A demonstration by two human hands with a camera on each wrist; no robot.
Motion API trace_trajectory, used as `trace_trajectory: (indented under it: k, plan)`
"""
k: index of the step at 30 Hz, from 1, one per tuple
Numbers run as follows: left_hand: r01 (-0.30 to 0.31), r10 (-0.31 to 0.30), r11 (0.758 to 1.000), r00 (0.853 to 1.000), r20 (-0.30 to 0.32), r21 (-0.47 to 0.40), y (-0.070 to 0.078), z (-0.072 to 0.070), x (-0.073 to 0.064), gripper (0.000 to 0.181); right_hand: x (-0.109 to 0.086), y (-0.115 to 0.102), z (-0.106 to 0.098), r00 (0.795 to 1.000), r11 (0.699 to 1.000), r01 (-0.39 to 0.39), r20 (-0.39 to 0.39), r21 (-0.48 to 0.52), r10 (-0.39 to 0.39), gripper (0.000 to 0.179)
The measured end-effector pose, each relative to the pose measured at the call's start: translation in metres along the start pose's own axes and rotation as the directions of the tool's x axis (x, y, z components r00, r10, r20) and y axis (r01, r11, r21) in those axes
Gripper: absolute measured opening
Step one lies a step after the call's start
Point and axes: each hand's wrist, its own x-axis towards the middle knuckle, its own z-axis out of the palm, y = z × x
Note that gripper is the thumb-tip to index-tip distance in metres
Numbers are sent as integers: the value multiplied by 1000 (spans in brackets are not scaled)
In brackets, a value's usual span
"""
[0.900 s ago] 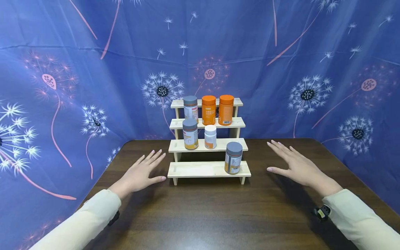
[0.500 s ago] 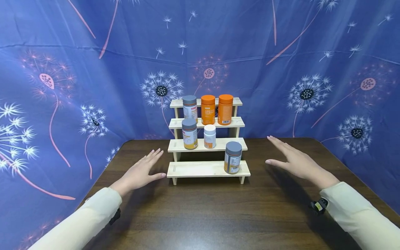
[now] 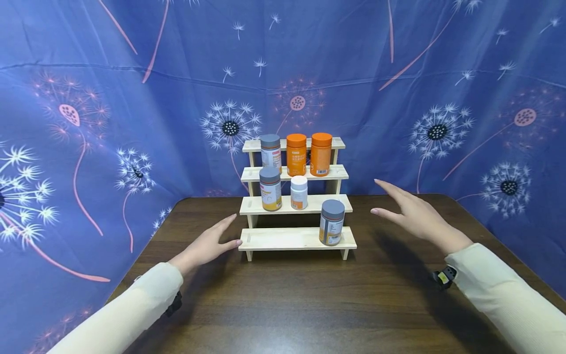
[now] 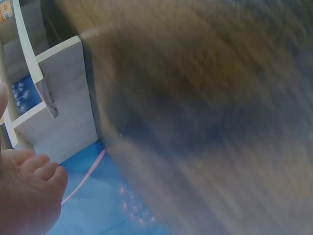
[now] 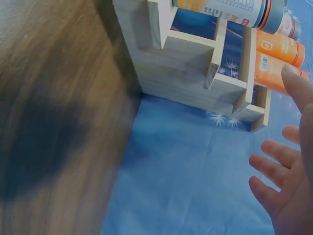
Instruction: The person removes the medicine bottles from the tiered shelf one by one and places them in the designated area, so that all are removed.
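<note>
A stepped wooden rack (image 3: 278, 239) with several shelves stands mid-table. On its lowest shelf, at the right, is a grey-lidded bottle (image 3: 331, 223). One shelf up are another grey-lidded bottle (image 3: 270, 189) and a small white bottle (image 3: 298, 192). Higher sit a grey-lidded bottle (image 3: 271, 151) and two orange bottles, the left orange bottle (image 3: 296, 155) and the right orange bottle (image 3: 320, 155). My left hand (image 3: 208, 247) is at the rack's left end, fingers extended; whether the thumb touches it I cannot tell. Right of the rack hovers my right hand (image 3: 417, 216), thumb and fingers spread, holding nothing.
The dark wooden table (image 3: 283, 300) stretches in front of the rack and to both sides. Behind hangs a blue cloth (image 3: 362, 113) with a dandelion print, also along the left and right sides.
Both hands have moved slightly inward towards the rack, the right one also rising. The left hand has turned more edge-on. The bottles stay where they were.
</note>
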Motion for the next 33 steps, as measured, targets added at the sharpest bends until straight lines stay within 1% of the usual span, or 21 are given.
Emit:
trace_trajectory:
  k: [5,10,12,15,19,22,27,33]
  plan:
    - [11,-13,998,1000,-22,-54,-3,6,3,84,7,-3,-2,999,999,18,-32,28,-18,76]
    - [57,-61,993,998,-32,-107,-5,8,7,83,14,-4,-1,997,996,47,-68,73,-42,73]
    - [62,-67,991,997,-34,-121,-5,9,8,83,16,-6,0,994,994,66,-88,84,-59,72]
    - [57,-62,990,998,-33,-132,-4,12,10,84,19,-9,1,990,991,100,-113,91,-89,70]
    - [47,-52,990,998,-31,-131,-5,17,11,86,23,-13,1,988,988,114,-120,99,-102,69]
    - [61,-65,988,998,-23,-139,-5,20,12,87,28,-16,1,986,986,123,-127,110,-109,67]
    - [62,-66,985,998,-20,-160,-6,25,14,84,38,-19,0,976,981,155,-170,112,-135,66]
    - [65,-73,980,997,-32,-187,-7,29,18,80,50,-26,2,971,980,172,-183,103,-152,65]
